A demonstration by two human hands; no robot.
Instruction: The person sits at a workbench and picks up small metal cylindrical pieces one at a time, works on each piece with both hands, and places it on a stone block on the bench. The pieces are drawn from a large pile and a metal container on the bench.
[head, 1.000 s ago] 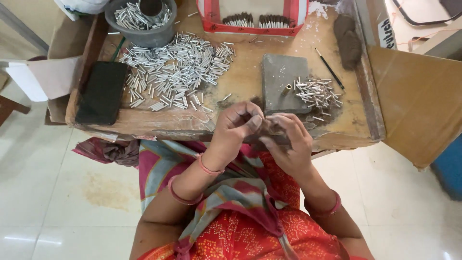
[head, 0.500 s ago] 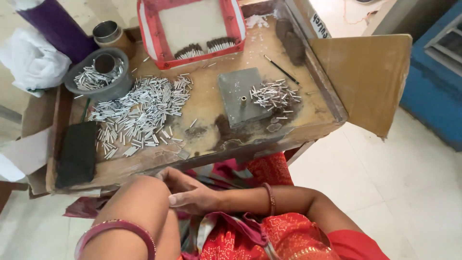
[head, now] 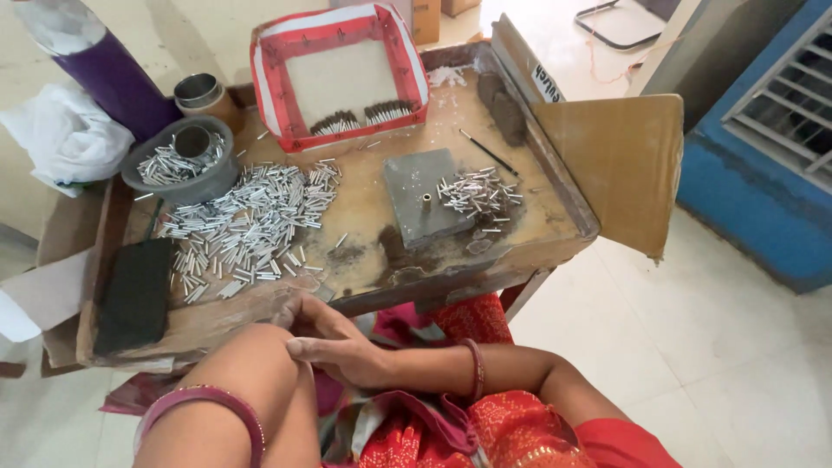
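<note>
The picture is bright, like daytime. The light looks strongest at the top right, where the pale floor (head: 555,26) is almost white. The little silver tubes (head: 247,230) shine and sparkle. The brown cardboard flap (head: 620,169) makes a soft, faint shadow on the floor under it. Things in the middle look sharp. The arm (head: 234,403) at the bottom is very close and looks big and a little fuzzy. The edges look stretched and tilted.

One wooden work tray (head: 555,227), one grey stone slab (head: 416,186) near its middle, two heaps of small silver tubes too many to count, one red-edged box (head: 270,65) at the far edge, one grey bowl (head: 212,180) at the far-left corner, one black block (head: 134,295) at the near-left corner, two hands
</note>
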